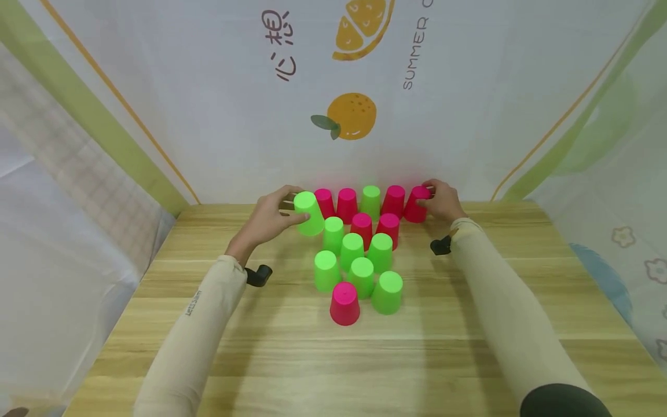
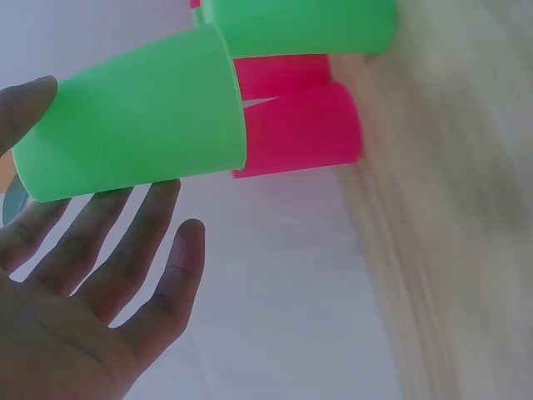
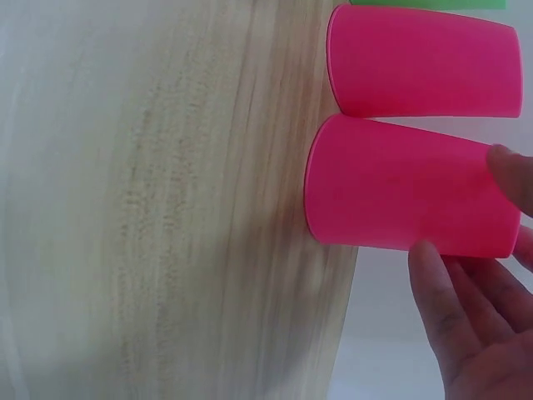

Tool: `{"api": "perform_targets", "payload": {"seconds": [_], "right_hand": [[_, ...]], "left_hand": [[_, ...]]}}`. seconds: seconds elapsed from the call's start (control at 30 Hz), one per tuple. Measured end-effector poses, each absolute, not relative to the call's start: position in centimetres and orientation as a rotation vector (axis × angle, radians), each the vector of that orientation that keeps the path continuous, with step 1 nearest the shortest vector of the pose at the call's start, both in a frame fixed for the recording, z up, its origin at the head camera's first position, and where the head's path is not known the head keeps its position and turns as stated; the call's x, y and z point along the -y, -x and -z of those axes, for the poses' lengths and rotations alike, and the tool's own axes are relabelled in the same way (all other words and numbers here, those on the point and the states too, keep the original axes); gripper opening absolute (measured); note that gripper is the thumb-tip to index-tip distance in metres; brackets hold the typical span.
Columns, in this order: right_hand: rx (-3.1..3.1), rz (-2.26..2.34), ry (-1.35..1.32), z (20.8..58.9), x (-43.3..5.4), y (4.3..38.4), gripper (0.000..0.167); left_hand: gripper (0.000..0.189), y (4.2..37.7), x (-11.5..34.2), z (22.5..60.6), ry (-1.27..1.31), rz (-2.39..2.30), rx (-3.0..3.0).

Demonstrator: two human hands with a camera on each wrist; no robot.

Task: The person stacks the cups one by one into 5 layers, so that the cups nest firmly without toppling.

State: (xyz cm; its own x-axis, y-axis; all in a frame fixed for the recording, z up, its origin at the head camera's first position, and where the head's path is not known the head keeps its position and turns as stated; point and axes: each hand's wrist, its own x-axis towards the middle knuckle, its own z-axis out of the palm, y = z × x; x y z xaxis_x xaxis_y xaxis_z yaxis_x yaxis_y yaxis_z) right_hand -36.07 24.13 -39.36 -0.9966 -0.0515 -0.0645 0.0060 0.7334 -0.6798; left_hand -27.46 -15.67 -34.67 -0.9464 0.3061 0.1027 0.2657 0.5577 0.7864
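Observation:
My left hand (image 1: 271, 219) holds an upside-down green cup (image 1: 309, 214) between thumb and fingers, at the left end of the back row. In the left wrist view this green cup (image 2: 133, 121) hangs clear of the wooden table, with a pink cup (image 2: 304, 133) behind it. At the row's right end my right hand (image 1: 444, 201) grips an upside-down pink cup (image 1: 416, 205) near its base. The right wrist view shows that pink cup (image 3: 408, 190) tilted slightly, its rim close to the neighbouring pink cup (image 3: 425, 62).
Between the hands stand more upside-down cups, including a green cup (image 1: 370, 202). Shorter rows come forward to a pink cup (image 1: 345, 304) at the front, with a green cup (image 1: 387, 292) beside it. A printed curtain (image 1: 234, 133) hangs behind the wooden table (image 1: 292, 370).

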Motion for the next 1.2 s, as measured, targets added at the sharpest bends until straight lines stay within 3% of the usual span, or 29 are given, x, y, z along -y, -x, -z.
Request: {"api": "perform_targets", "payload": {"seconds": [0.23, 0.73, 1.0, 1.2], "right_hand": [[-2.838, 1.129, 0.035, 39.4, -24.8, 35.7, 0.063], [-2.996, 1.065, 0.065, 39.0, -27.0, 32.7, 0.058], [-3.231, 0.672, 0.454, 36.9, -25.2, 29.5, 0.044], [-3.193, 0.732, 0.996, 36.3, -23.6, 25.3, 0.032]], "left_hand": [[0.054, 28.8, 14.8, 33.8, -0.495, -1.388, -2.749], [0.055, 32.0, 11.8, 33.9, -0.377, -1.570, -2.759], [0.055, 33.7, 10.1, 34.6, -0.331, -1.598, -2.756], [0.058, 34.5, 9.4, 34.7, -0.299, -1.569, -2.755]]}}
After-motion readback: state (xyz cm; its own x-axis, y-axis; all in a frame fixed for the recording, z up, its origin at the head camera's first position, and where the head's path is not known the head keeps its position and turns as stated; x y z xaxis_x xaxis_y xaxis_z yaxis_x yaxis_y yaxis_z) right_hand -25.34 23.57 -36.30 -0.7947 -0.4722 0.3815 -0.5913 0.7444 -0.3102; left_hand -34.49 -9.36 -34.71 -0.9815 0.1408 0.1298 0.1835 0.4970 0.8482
